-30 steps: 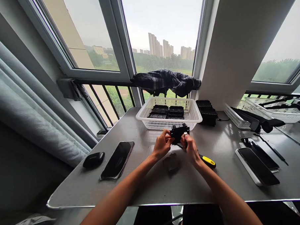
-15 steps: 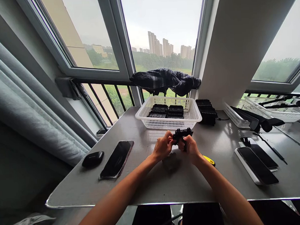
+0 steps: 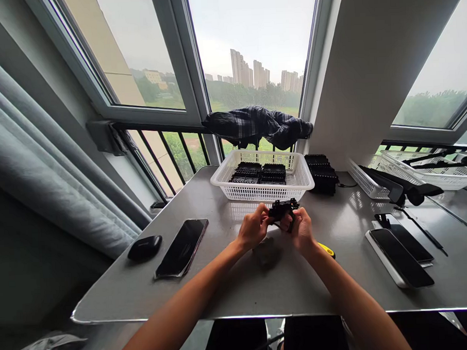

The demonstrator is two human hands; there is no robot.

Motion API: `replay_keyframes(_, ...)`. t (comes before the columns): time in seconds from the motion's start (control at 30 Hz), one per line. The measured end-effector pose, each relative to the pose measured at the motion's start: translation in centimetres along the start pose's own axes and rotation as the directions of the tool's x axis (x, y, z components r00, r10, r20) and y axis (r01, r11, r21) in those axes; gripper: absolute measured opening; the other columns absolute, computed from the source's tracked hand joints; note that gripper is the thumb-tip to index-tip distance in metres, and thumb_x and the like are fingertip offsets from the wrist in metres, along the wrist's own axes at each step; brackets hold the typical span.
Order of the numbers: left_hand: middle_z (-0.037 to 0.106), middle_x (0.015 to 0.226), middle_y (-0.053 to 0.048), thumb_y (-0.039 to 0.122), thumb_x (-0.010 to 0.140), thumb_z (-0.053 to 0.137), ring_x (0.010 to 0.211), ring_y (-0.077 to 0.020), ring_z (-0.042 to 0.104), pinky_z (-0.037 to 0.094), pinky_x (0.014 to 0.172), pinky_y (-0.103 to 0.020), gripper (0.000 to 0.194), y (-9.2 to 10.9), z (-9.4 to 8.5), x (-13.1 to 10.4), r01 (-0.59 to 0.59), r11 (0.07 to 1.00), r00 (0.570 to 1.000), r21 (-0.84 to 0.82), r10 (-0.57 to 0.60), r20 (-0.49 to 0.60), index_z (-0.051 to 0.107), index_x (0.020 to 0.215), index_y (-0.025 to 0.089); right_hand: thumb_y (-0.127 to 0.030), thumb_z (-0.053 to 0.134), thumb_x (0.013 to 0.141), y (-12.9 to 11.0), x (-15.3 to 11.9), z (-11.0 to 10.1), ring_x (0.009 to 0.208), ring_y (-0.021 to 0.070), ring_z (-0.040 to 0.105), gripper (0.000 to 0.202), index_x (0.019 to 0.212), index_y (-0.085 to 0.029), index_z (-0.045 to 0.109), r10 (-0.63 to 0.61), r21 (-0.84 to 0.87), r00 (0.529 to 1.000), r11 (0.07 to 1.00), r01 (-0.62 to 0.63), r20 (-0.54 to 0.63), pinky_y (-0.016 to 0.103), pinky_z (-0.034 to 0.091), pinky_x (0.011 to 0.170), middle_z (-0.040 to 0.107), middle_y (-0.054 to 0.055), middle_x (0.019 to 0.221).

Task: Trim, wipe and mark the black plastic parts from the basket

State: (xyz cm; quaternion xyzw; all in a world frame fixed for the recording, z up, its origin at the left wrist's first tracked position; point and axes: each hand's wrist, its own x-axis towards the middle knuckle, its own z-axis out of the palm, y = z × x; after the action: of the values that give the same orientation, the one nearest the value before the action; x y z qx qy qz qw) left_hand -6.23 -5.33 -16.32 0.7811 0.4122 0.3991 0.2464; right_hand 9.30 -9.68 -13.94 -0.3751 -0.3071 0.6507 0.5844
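Between both hands, above the grey table (image 3: 231, 294), is a small black plastic part (image 3: 282, 208) with notched edges; its exact kind cannot be made out. My left hand (image 3: 254, 226) pinches its left end with thumb and fingers. My right hand (image 3: 302, 228) is closed round the right side, its fingers curled beneath the part. Just beyond the hands stands a white perforated basket (image 3: 263, 194), holding stacks of similar-looking black parts (image 3: 272, 173). A yellow-handled tool (image 3: 326, 250) lies partly hidden behind my right forearm.
On the left lie a black phone (image 3: 181, 248) and a black computer mouse (image 3: 144, 248). More black parts (image 3: 321, 173) are stacked right of the basket. Two phones (image 3: 401, 258) and a thin black tool (image 3: 425, 231) rest at right, below other white baskets (image 3: 430, 174). Plaid cloth (image 3: 258, 123) hangs over the railing.
My right hand has shifted slightly, its fingers changing position under the black part, which has tilted a little. The left hand stays almost still.
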Motion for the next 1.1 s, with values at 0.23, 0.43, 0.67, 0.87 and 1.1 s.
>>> replay_keyframes(0.23, 0.067, 0.066, 0.003, 0.021, 0.083, 0.051, 0.06, -0.0168, 0.064, 0.041, 0.056, -0.024, 0.006, 0.2, 0.0, -0.1, -0.006, 1.0, 1.0, -0.01, 0.006, 0.006, 0.047, 0.085, 0.025, -0.051, 0.048, 0.069, 0.0, -0.5, 1.0, 0.053, 0.0124, 0.028, 0.033, 0.058, -0.022, 0.036, 0.017, -0.098, 0.994, 0.995, -0.006, 0.107, 0.026, 0.024, 0.05, 0.034, -0.002, 0.056)
replay_keyframes(0.43, 0.066, 0.065, 0.003, 0.029, 0.082, 0.058, 0.052, -0.0158, 0.063, 0.045, 0.05, -0.023, 0.014, 0.4, -0.1, 0.2, 0.091, 0.966, 0.986, -0.241, -0.122, -0.115, 0.046, 0.085, 0.024, -0.06, 0.053, 0.073, 0.0, -0.8, 1.0, 0.054, 0.0112, 0.029, 0.042, 0.063, -0.022, 0.038, -0.109, -0.122, 0.993, 0.986, 0.113, 0.04, 0.023, 0.024, 0.048, 0.034, -0.003, 0.058)
replay_keyframes(0.67, 0.071, 0.085, -0.002, 0.044, 0.077, 0.069, 0.069, -0.0165, 0.07, 0.058, 0.061, -0.028, 0.039, -0.4, -0.5, 1.5, 0.014, 0.789, 0.95, -0.615, -0.202, -0.237, 0.042, 0.096, 0.021, -0.061, 0.069, 0.067, -0.3, 0.2, 0.3, 0.049, 0.0072, 0.038, 0.05, 0.066, -0.022, 0.038, -0.145, 0.094, 0.96, 0.981, 0.171, -0.239, 0.018, 0.029, 0.042, 0.041, -0.007, 0.058)
replay_keyframes(0.87, 0.07, 0.083, -0.001, 0.047, 0.071, 0.076, 0.074, -0.0183, 0.07, 0.061, 0.07, -0.037, 0.053, -1.3, -0.3, 1.8, -0.014, 0.624, 0.982, -0.781, -0.137, -0.127, 0.042, 0.102, 0.021, -0.06, 0.066, 0.074, -0.2, 0.7, -0.2, 0.05, 0.0111, 0.054, 0.044, 0.073, -0.023, 0.042, 0.074, 0.204, 0.976, 0.979, -0.031, -0.207, 0.02, 0.04, 0.039, 0.057, -0.003, 0.062)
replay_keyframes(1.1, 0.073, 0.097, -0.007, 0.043, 0.076, 0.074, 0.091, -0.0213, 0.07, 0.055, 0.084, -0.04, 0.051, -1.0, -0.1, 1.6, 0.029, 0.537, 0.997, -0.843, -0.074, -0.014, 0.038, 0.104, 0.023, -0.02, 0.068, 0.071, -0.8, 0.8, -0.8, 0.054, 0.0095, 0.058, 0.02, 0.085, -0.02, 0.054, 0.09, 0.311, 0.995, 0.948, -0.073, -0.04, 0.019, 0.047, 0.041, 0.067, -0.003, 0.074)
